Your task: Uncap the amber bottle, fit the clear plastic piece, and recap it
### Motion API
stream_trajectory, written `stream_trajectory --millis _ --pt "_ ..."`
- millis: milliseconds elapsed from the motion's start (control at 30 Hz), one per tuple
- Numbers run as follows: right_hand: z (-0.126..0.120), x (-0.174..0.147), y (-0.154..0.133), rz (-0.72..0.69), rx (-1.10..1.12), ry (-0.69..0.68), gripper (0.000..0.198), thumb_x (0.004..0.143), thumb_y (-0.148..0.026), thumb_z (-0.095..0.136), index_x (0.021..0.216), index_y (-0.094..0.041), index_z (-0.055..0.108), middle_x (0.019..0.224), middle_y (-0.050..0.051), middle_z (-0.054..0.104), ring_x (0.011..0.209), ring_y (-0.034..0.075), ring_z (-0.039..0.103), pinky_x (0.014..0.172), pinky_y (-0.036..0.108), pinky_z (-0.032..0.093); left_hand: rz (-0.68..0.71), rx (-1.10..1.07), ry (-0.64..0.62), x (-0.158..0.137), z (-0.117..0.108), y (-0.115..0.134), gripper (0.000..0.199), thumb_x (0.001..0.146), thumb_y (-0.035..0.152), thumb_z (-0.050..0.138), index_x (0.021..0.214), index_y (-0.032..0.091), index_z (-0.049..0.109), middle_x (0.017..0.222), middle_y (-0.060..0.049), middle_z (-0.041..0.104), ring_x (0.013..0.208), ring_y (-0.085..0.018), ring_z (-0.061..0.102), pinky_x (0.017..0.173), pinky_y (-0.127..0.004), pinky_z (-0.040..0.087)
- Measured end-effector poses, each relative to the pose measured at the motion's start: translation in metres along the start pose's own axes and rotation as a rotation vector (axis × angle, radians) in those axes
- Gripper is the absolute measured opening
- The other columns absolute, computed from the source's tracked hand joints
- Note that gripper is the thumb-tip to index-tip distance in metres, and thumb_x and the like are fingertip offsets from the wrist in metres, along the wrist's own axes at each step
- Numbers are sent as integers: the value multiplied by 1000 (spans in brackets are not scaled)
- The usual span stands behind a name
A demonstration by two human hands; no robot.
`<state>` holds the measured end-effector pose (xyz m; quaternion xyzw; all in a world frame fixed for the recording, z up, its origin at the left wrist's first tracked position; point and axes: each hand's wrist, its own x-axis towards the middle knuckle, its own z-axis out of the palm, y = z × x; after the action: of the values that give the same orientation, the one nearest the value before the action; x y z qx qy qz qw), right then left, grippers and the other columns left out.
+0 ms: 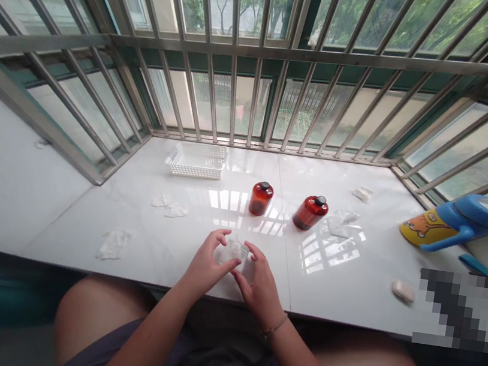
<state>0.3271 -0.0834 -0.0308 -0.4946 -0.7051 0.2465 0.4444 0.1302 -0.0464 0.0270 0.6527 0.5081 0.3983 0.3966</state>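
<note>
A small clear plastic container [239,249] is held between my two hands near the front edge of the white tabletop, with something whitish at it that is too small to make out. My left hand [211,260] grips its left side, thumb across the front and fingers curled behind. On the right, my right hand [260,279] pinches it between thumb and forefinger. Just beyond the hands stands an amber bottle [261,200] with a black cap. A second amber bottle [310,213] is to its right, with a dark layer low inside.
A white perforated basket [196,168] sits at the back left. Crumpled white tissues [114,245] lie on the left. Clear plastic packaging [343,224] is right of the bottles. A blue and yellow flask [456,222] and a pale oblong object [403,291] are farther right. Metal bars [254,102] border the back.
</note>
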Motion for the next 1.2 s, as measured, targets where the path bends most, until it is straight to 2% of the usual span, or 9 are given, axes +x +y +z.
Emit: stream_trajectory --millis 100,200,300,433,633,767,900,1033,1200 --pt "0 0 0 -11 1 -2 67 105 -37 68 163 -28 37 158 15 55 147 32 55 121 58 52 37 45 -61 2 -2 1 41 92 33 81 131 29 68 164 -11 55 154 -32 51 128 -55 44" --pt "1 0 2 -15 1 -1 67 105 -37 68 163 -28 37 158 15 55 147 33 55 121 59 53 68 75 -60 4 -2 7 19 96 36 78 113 27 76 161 -11 58 150 -33 56 126 -54 45" --pt "1 0 2 -15 -4 3 68 105 -39 69 164 -29 37 159 16 55 148 33 55 121 59 53 82 53 32 5 -2 15 19 93 40 82 102 25 75 150 -11 66 140 -33 63 122 -54 49" --pt "-1 0 0 -8 -13 2 67 105 -41 69 163 -29 38 158 15 55 148 34 55 120 59 54 152 40 150 4 -13 27 24 95 47 82 105 26 75 143 -12 67 135 -33 67 120 -52 53" --pt "-1 0 -1 -6 -33 12 66 105 -42 68 163 -28 40 157 15 57 145 33 58 119 58 56 296 277 402 9 -62 34 25 101 46 74 118 28 71 141 -10 68 134 -31 66 120 -52 54" --pt "-1 0 0 -1 -30 13 66 104 -42 68 163 -28 40 157 15 57 146 33 58 117 57 58 346 644 490 32 -102 2 22 103 34 68 124 29 73 140 -11 68 134 -33 63 121 -56 51" --pt "-1 0 0 0 -27 1 67 105 -42 67 164 -28 39 159 15 55 147 33 56 117 58 57 176 943 433 62 -133 -45 29 100 20 63 126 23 77 148 -17 63 139 -40 56 121 -59 46" --pt "-1 0 0 -9 -26 10 66 105 -41 68 163 -28 40 158 15 56 147 34 57 116 57 58 -14 1054 319 82 -148 -77 32 96 16 62 124 23 78 160 -17 54 150 -42 45 128 -63 35" --pt "0 0 1 -11 -14 12 66 105 -40 68 163 -28 39 158 15 56 146 33 58 115 55 60 -39 1031 200 89 -153 -93 43 93 13 59 129 26 76 163 -13 56 155 -40 43 129 -65 33"
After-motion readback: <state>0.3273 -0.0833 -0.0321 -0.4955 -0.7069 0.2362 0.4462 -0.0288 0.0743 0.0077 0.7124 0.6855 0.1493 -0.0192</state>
